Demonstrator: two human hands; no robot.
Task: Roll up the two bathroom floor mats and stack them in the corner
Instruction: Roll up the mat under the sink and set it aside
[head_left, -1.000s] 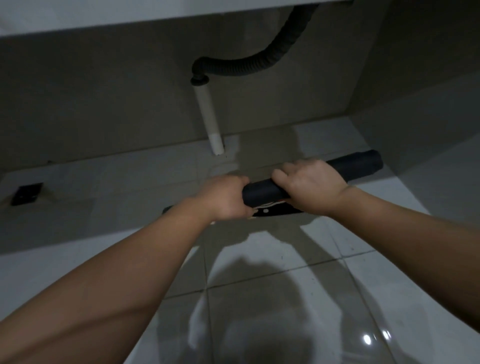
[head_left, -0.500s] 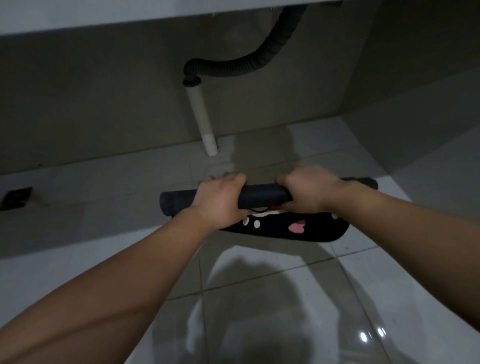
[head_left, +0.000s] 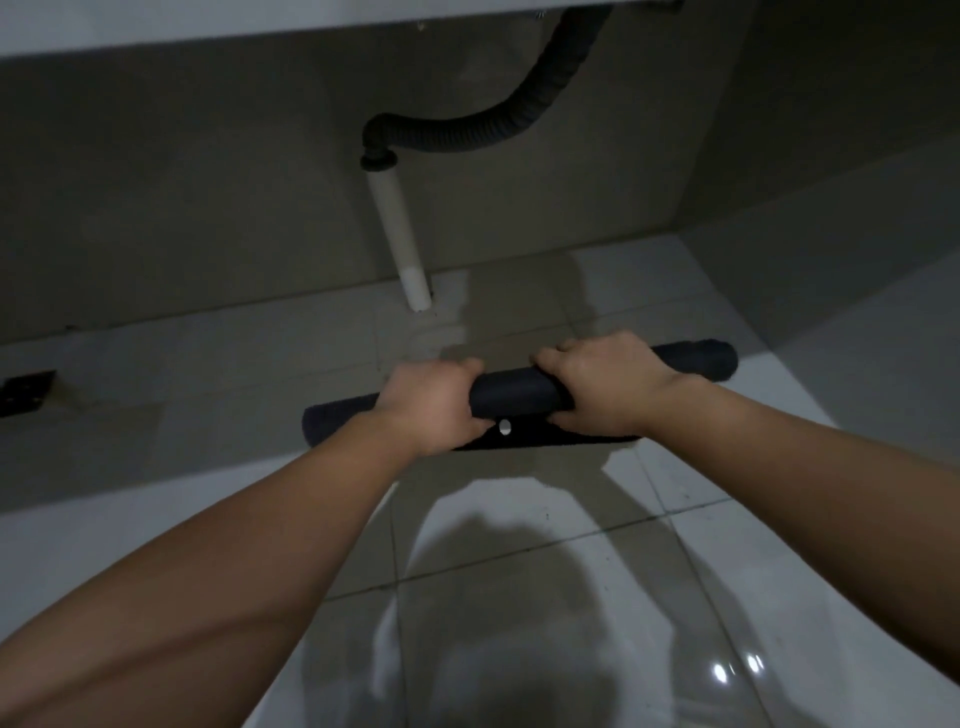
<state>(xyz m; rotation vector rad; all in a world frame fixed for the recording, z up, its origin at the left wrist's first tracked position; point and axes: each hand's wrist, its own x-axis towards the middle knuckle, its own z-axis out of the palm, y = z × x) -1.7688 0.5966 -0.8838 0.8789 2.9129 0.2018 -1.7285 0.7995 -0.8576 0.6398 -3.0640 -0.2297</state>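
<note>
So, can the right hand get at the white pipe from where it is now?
Probably yes. The floor between the right hand and the pipe looks bare, but the hand is shut on the mat and must let go first.

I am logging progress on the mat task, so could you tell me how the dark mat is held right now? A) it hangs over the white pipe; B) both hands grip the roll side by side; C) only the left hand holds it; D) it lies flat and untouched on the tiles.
B: the left hand and right hand both wrap the rolled dark mat above the floor tiles.
</note>
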